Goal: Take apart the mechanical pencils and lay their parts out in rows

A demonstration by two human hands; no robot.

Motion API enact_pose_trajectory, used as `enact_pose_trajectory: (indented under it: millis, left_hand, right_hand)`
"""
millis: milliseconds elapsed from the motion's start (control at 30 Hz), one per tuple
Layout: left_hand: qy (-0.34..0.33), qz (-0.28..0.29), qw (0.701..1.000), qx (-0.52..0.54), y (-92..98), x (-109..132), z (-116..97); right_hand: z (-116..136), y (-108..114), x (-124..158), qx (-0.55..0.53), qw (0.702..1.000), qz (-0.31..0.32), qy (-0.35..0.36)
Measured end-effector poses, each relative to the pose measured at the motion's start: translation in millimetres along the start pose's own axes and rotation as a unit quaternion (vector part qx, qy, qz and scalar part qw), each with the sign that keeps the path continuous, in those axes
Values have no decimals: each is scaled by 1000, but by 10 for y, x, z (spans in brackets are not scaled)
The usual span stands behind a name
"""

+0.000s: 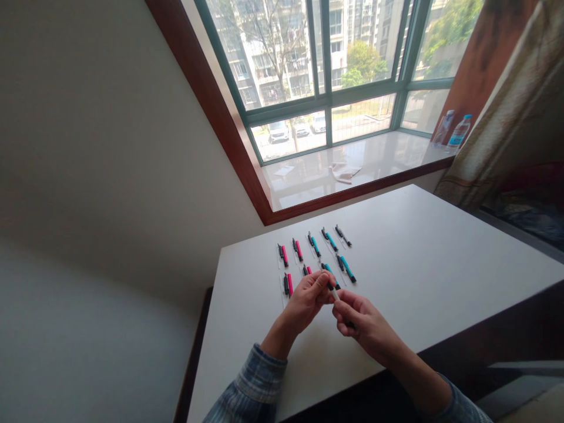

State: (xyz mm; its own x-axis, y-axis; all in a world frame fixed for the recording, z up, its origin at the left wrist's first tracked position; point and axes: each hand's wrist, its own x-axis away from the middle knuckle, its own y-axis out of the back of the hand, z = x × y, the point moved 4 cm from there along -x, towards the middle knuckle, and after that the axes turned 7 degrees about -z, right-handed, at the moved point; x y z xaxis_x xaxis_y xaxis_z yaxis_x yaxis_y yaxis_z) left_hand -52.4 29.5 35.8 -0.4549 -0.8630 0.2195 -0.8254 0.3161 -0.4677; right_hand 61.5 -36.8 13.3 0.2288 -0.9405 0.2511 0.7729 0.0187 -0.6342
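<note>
Over the near part of the white table (440, 252), my left hand (308, 298) and my right hand (365, 323) meet at a pen with a pale barrel (335, 294). My left thumb and fingers pinch its dark upper end. Lower on the barrel, my right fingers are closed, with a dark end showing below them. Behind the hands lie rows of pen parts: pink barrels (284, 256), teal barrels (348, 268), black pen pieces (339, 262) and thin pale refills (279, 258). My left hand partly hides the nearer row.
A set with black pieces (340, 231) lies at the rows' far right end. Past the table are a window sill (308, 188) with a crumpled cloth or wrapper (346, 172) and two plastic bottles (459, 132). A curtain (506, 111) hangs at right, a wall (110, 176) stands left.
</note>
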Motion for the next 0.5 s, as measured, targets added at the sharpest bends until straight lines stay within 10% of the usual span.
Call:
enact_pose_trajectory:
  millis: [500]
  left_hand:
    - [-38,-28,998,-45,80,-9,-38]
  right_hand:
    - [82,89,-32,108,993,-28,44]
